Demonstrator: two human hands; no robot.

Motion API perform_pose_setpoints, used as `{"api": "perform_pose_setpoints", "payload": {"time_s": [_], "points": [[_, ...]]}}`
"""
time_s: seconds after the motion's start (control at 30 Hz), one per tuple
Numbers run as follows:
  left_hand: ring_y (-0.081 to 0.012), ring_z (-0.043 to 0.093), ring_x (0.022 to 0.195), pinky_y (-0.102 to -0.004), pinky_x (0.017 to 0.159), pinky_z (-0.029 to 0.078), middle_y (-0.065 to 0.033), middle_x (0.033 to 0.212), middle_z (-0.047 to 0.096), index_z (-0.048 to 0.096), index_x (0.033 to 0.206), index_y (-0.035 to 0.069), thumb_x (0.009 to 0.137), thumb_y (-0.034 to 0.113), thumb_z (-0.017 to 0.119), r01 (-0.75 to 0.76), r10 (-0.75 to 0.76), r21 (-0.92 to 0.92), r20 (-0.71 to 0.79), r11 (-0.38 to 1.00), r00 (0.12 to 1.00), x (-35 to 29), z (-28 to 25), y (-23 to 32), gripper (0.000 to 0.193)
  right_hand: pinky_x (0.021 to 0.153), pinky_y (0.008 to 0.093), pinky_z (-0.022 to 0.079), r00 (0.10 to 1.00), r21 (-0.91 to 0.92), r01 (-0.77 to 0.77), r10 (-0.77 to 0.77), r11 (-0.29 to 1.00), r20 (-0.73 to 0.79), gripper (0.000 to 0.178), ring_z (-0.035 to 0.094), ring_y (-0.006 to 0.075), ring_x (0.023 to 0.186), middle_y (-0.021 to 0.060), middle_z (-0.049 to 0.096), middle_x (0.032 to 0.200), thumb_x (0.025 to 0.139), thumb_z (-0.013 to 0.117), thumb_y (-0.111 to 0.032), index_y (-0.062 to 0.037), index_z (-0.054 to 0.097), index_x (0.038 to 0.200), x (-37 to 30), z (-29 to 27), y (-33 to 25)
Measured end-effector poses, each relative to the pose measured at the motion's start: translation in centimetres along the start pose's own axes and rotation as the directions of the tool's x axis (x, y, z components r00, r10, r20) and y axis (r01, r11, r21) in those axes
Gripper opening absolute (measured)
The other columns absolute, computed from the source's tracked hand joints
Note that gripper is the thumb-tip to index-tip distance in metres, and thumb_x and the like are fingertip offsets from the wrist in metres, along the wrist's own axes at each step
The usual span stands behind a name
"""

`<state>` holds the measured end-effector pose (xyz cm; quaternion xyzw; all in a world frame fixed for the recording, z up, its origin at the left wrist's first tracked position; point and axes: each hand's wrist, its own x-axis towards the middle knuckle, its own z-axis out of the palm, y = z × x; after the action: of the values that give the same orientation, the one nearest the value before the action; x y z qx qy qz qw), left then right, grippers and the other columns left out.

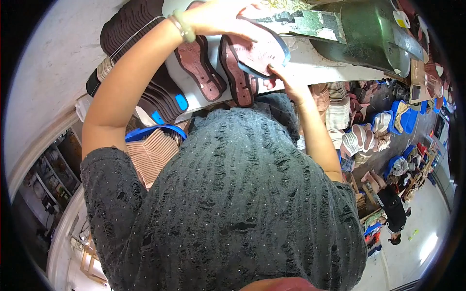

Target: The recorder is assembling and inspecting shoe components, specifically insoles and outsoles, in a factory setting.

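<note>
White counter [330, 73]: pale pink sole [267, 51] clamped in my right fingers [278, 72]

Counter carries other soles plus a green machine [361, 29] to the right, near the held sole. Stacks of parts nearby; a person in black [394, 208] well apart, far right.

Key relation: held sole sits between my two hands, over the counter, pink face showing, blue-grey edge. Long axis looks to slant from upper left, by my left fingers [245, 35], down to the rounded end by my right. Upper-left end is partly covered, so that's my read. Right is nearer that rounded end: thumb on the edge toward my body, rest of the fingers curled underneath. Left reaches round from the far left, bracelet [183, 26] on the wrist. Those fingers are apart, thumb over the pink face; pressing or just hovering, can't tell.

Held sole overlaps a dark-edged sole [241, 82] beneath it. Another pink sole [201, 72] lies just left of that. Further left: brown stack [165, 94] with blue patches, then a beige stack [153, 155] in a blue bin [177, 128] by my left elbow.

Writing: faint marks on the held face, washed out. Yellow-and-white label [402, 20] by the machine, too small to make out.
</note>
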<state>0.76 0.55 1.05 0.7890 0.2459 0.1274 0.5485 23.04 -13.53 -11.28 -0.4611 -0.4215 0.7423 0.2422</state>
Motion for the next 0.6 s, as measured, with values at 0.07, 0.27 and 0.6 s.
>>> {"api": "perform_pose_setpoints", "payload": {"time_s": [0.07,0.27,0.6], "points": [[-0.0194,0.063,0.086,-0.0285,0.073,0.050,-0.0130,0.095,0.067,0.064,0.111,0.006,0.078,0.030,0.071,-0.023,0.021,0.143,0.015,0.989,1.000,1.7,-0.2,-0.2,0.041,0.064,0.0258,0.048,0.989,0.147,0.001,0.021,0.989,-0.149,0.035,0.060,0.0152,0.064,0.0105,0.065,0.074,0.095,0.050,-0.030,0.0019,0.060,0.101,0.7,1.2,0.3],[-0.0149,0.063,0.066,-0.0278,0.056,0.049,-0.0096,0.075,0.068,0.070,0.089,0.004,0.071,0.035,0.076,0.013,0.037,0.419,-0.111,0.908,0.993,3.8,1.5,-1.0,0.036,0.053,0.0238,0.049,0.946,0.373,0.198,-0.077,0.906,-0.316,0.029,0.060,0.0143,0.056,0.0127,0.064,0.069,0.093,0.054,-0.022,0.0055,0.059,0.100,0.7,3.0,2.3],[-0.0214,0.061,0.092,-0.0299,0.075,0.050,-0.0195,0.101,0.064,0.054,0.116,-0.006,0.070,0.036,0.077,0.201,-0.224,0.196,0.103,0.960,0.969,6.2,0.4,-4.0,0.066,0.050,0.0241,0.049,0.903,0.388,0.280,-0.105,0.878,-0.416,0.028,0.061,0.0154,0.055,0.0149,0.064,0.069,0.094,0.052,-0.019,0.0084,0.059,0.098,1.3,2.3,1.0]]}}
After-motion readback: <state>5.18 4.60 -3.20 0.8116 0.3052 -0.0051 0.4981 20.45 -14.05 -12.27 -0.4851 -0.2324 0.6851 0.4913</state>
